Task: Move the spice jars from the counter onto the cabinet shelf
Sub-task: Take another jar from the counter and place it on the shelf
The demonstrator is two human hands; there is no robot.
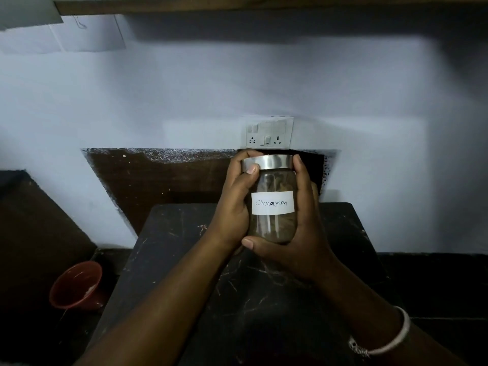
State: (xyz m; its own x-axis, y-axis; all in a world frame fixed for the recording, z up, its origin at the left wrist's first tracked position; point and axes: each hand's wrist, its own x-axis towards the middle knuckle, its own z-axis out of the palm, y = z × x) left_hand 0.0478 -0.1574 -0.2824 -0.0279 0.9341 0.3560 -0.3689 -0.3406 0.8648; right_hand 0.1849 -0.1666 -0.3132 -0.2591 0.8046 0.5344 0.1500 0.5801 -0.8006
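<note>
A clear glass spice jar point(273, 204) with a steel lid and a white label reading "Cinnamon" is held up above the dark counter point(179, 247), in front of the wall. My left hand point(235, 202) wraps its left side, thumb resting on the lid's edge. My right hand point(303, 233) cups the right side and the bottom, thumb under the base. The underside of the wooden cabinet shelf point(264, 5) runs along the top of the view. No other jar shows.
A white socket plate point(268, 133) sits on the wall just behind the jar. A red cup-like vessel point(78, 286) lies tilted at the lower left beside the counter. A white bangle point(390, 336) is on my right wrist.
</note>
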